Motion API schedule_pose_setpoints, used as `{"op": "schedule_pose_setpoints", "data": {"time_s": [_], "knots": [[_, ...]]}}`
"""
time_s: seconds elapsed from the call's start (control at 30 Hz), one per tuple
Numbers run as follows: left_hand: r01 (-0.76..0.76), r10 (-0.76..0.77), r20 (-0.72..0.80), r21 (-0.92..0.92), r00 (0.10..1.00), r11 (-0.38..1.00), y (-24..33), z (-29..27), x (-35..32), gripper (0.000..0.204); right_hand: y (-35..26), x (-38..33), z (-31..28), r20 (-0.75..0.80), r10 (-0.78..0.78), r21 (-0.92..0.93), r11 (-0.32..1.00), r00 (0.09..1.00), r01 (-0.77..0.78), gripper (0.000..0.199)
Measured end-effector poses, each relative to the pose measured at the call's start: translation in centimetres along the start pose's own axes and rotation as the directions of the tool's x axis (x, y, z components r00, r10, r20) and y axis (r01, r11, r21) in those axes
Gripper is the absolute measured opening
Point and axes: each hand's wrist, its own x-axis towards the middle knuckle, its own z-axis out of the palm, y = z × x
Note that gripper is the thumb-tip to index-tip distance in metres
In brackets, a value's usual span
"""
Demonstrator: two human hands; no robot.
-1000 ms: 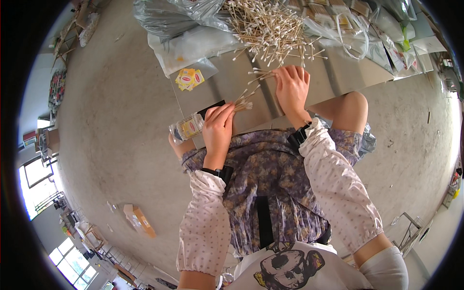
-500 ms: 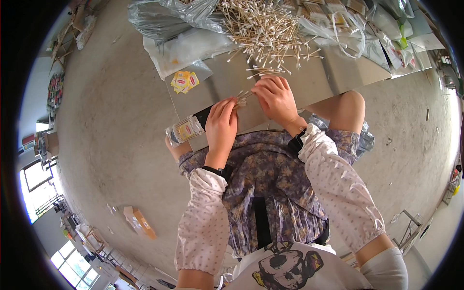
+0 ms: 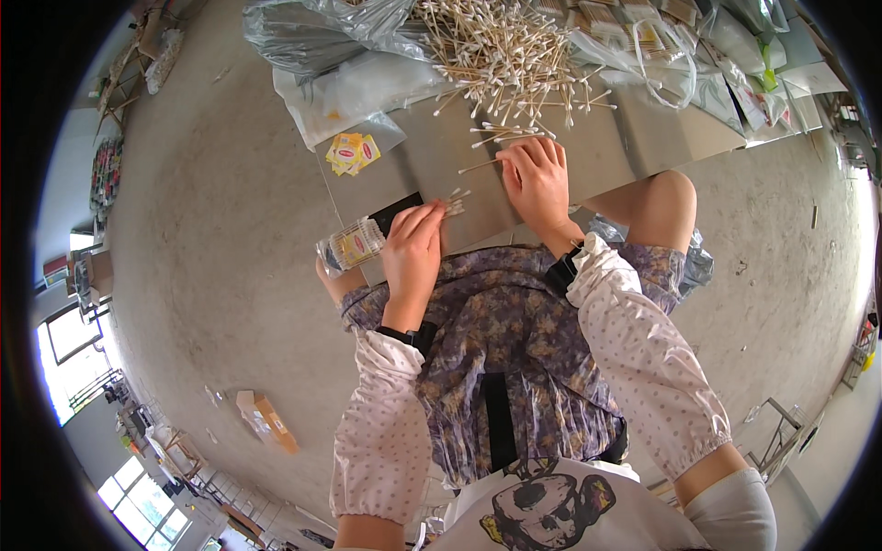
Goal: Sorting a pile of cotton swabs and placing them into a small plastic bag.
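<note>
As left hand pinches swabs (tips up-right), right hand flat

The right hand has been moved away from the big heap of cotton swabs, down toward 6 o'clock, and is now laid flat on the table. The left hand has been brought lower too. Fewer swabs are held in it now; a few white tips stick out at 1 o'clock.
</note>
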Motion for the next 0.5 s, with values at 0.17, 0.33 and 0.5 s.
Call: {"op": "schedule_pose_setpoints", "data": {"time_s": [0.17, 0.33, 0.5], "knots": [[-0.094, 0.095, 0.041, -0.012, 0.995, 0.995, 1.5, 1.3, 0.6, 0.027, -0.1, 0.1, -0.1, 0.071, -0.058, 0.048, 0.997, 0.996, 0.055, 0.016], [-0.115, 0.117, -0.037, 0.045, 0.992, 0.992, 2.0, 3.0, 2.2, 0.025, -0.2, 0.0, -0.4, 0.142, -0.127, 0.179, 0.979, 0.982, 0.101, 0.013], [-0.076, 0.076, 0.001, 0.010, 0.997, 0.997, 0.9, 2.9, 3.0, 0.026, -0.3, 0.2, -0.6, 0.116, -0.025, 0.200, 0.980, 0.993, 0.002, 0.016]]}}
